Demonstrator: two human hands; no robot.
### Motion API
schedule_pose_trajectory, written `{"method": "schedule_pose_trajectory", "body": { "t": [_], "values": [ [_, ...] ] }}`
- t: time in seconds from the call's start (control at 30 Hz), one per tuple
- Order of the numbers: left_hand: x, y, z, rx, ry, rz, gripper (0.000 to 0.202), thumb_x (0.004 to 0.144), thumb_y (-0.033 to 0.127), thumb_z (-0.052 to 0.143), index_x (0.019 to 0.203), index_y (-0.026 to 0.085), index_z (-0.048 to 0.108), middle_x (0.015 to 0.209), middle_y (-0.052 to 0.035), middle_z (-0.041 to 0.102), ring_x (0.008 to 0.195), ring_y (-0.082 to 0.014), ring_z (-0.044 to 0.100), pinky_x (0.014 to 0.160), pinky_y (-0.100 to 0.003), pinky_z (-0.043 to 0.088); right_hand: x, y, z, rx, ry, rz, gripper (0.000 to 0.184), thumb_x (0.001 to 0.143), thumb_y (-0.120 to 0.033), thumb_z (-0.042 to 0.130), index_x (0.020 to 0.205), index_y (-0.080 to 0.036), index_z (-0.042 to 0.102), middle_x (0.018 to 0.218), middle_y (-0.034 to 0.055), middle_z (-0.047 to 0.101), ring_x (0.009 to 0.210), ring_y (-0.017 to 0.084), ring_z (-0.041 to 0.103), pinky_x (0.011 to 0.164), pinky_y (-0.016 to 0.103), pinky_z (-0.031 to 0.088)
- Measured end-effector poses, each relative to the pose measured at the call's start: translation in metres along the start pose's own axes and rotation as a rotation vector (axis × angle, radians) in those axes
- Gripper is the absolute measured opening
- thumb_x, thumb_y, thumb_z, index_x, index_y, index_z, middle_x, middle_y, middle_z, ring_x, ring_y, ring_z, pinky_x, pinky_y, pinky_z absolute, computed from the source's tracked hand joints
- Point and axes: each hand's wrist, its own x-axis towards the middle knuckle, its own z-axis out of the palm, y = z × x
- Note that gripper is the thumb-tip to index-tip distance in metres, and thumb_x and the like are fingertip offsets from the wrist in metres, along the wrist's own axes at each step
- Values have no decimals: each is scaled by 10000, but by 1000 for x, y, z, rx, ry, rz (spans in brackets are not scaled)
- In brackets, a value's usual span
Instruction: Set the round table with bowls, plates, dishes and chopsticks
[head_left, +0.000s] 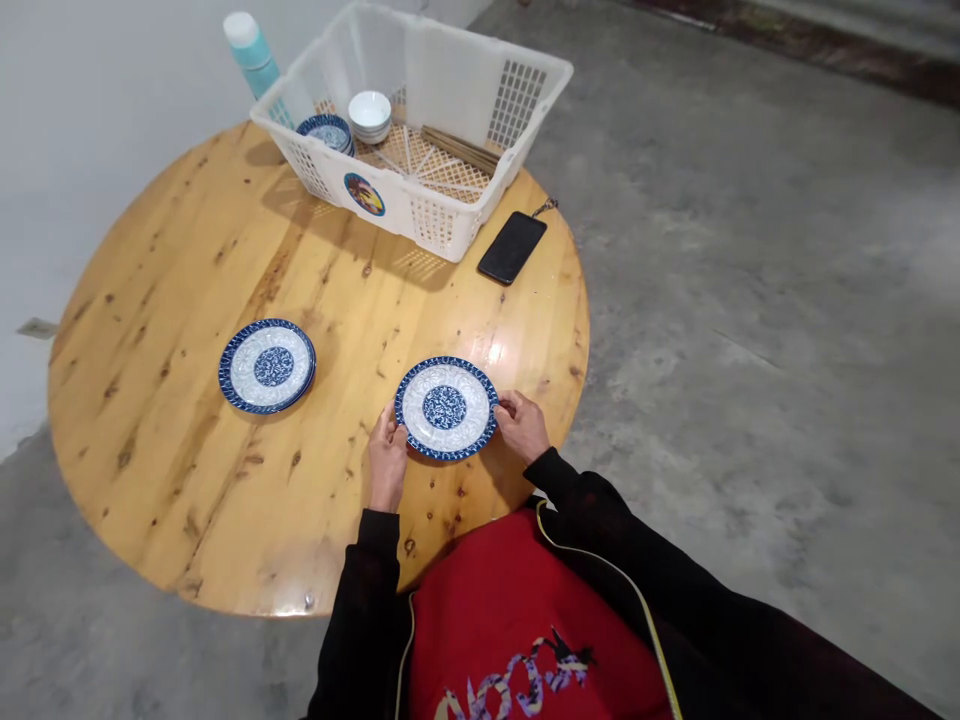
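Note:
Between my two hands is a blue-and-white patterned plate with a dark blue rim, over the near right part of the round table. My left hand grips its left edge, thumb toward the near side. On the opposite edge, my right hand is closed on the rim. Whether the plate touches the tabletop I cannot tell. A small stack of matching plates lies to the left on the wood, apart from my hands.
A white plastic basket stands at the table's far side, holding blue-patterned bowls, white bowls and chopsticks. Beside it lie a black phone and, behind its left end, a turquoise bottle. The round wooden table adjoins a wall.

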Motion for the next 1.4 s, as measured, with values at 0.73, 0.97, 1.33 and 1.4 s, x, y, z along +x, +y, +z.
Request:
{"method": "schedule_pose_trajectory", "body": {
  "t": [0.73, 0.97, 1.33, 1.4],
  "values": [
    [1, -8, 4, 68, -90, 18, 461, 906, 322, 477, 1336, 192, 583, 1141, -97, 712, 1026, -233, 660, 797, -310, 544, -2, 2, -22, 215, -156, 136, 305, 721, -412, 621, 886, -162, 680, 686, 14, 652, 605, 174, 604, 632, 350, 551],
    [11, -5, 1, 91, -86, 54, 438, 881, 294, 474, 1281, 198, 624, 1148, -84, 720, 1097, -239, 655, 883, -338, 545, 3, -3, -12, 166, -132, 132, 262, 703, -348, 598, 857, -159, 692, 761, 37, 708, 624, 188, 638, 646, 365, 577],
    [6, -11, -13, 45, 27, 11, 422, 883, 395, 552, 1210, 140, 627, 936, -85, 711, 823, -193, 690, 710, -297, 582, -9, 5, -22, 278, -93, 160, 379, 724, -483, 684, 927, -163, 662, 697, 19, 685, 603, 175, 651, 585, 318, 560],
    [-3, -11, -21, 33, 76, 8, 420, 875, 411, 572, 1187, 134, 623, 926, -89, 708, 814, -192, 698, 708, -302, 589, -18, 10, -30, 294, -32, 172, 410, 716, -521, 707, 920, -170, 652, 749, 38, 708, 612, 176, 661, 568, 311, 555]
  ]
}}
